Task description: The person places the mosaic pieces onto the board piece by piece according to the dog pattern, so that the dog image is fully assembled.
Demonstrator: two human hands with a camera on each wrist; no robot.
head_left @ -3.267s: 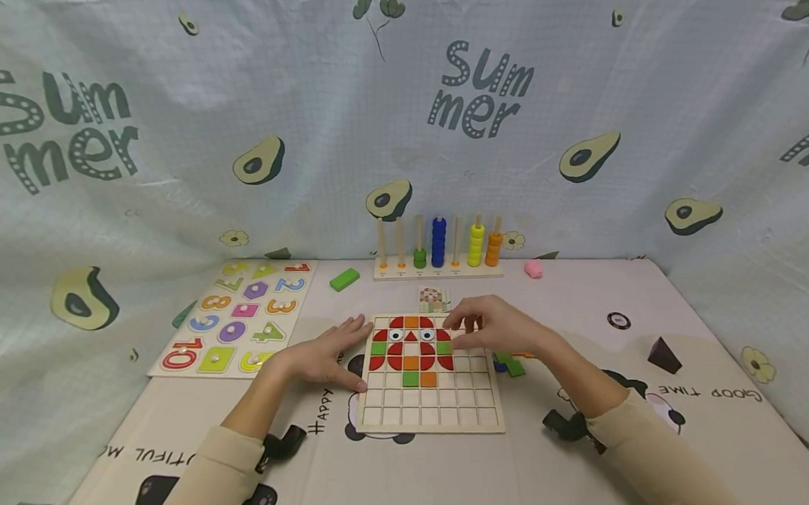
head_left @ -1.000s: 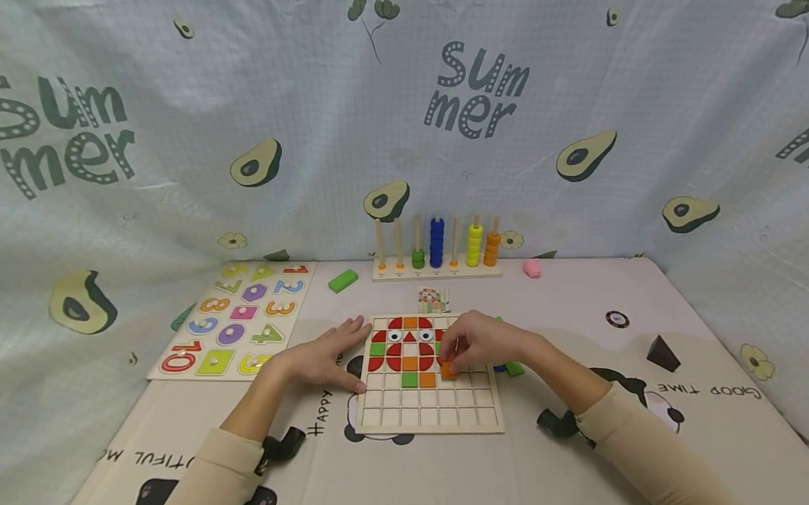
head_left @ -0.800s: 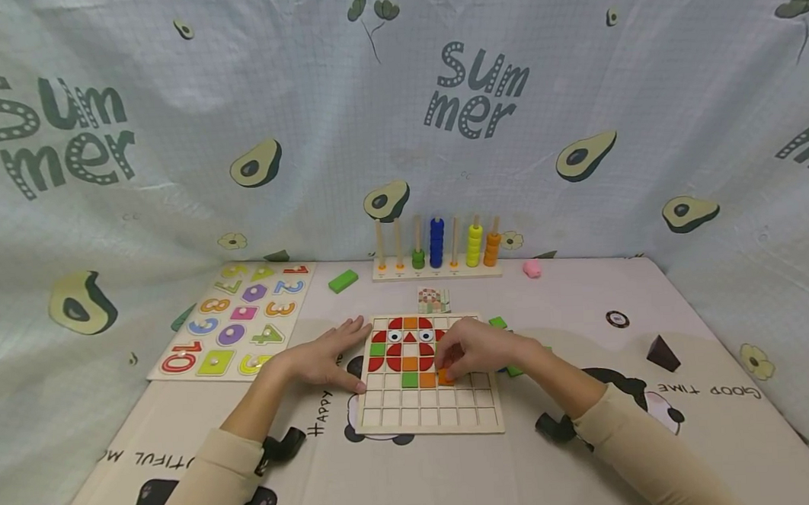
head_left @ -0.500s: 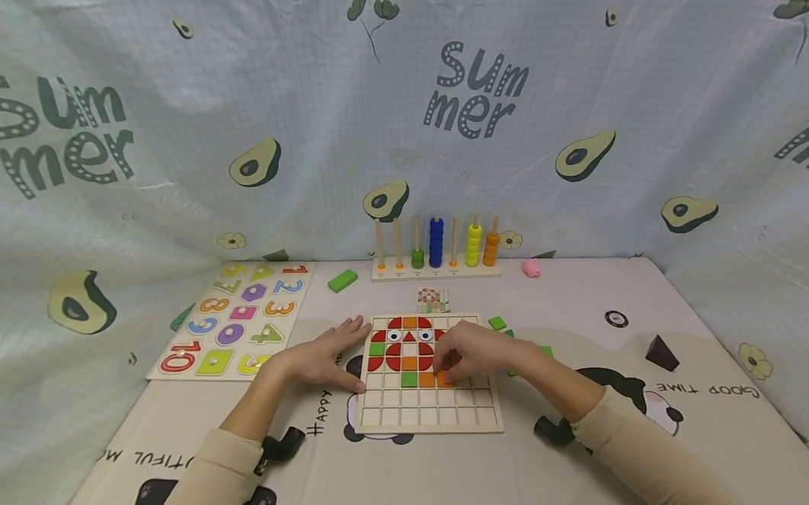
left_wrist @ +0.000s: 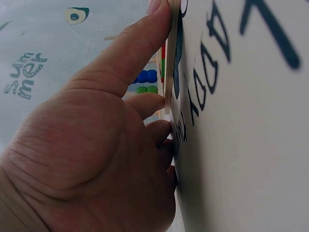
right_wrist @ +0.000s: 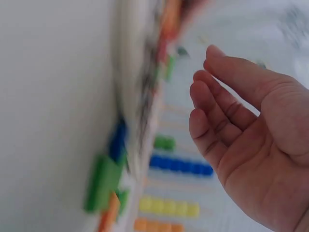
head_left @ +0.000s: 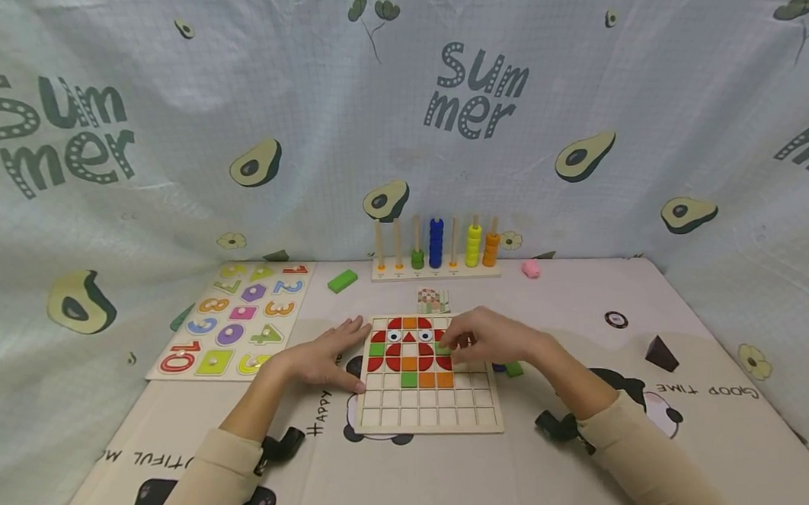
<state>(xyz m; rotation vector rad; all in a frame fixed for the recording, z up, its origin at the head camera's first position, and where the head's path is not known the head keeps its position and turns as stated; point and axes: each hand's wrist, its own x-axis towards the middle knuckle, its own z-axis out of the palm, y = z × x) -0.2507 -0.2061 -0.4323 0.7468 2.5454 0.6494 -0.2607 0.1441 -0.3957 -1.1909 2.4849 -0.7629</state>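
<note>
A wooden grid board lies on the table, with red, orange and green tiles forming an owl-like figure with two eyes. Its lower tiled row shows a green tile, an orange tile and a second orange tile. My left hand rests at the board's left side, fingers spread; the left wrist view shows its thumb along the board's edge. Above the board's right half hovers my right hand, fingers loosely bent. Nothing shows between its fingertips in the right wrist view.
Loose green blocks, with blue and orange ones, lie right of the board. Behind it are a patterned card and a bead abacus. A number puzzle sits left; a dark wedge and round chip lie right.
My right hand brought an orange tile to the lower tiled row, let it go beside the other orange one, then lifted up and right. The left hand kept its place.
</note>
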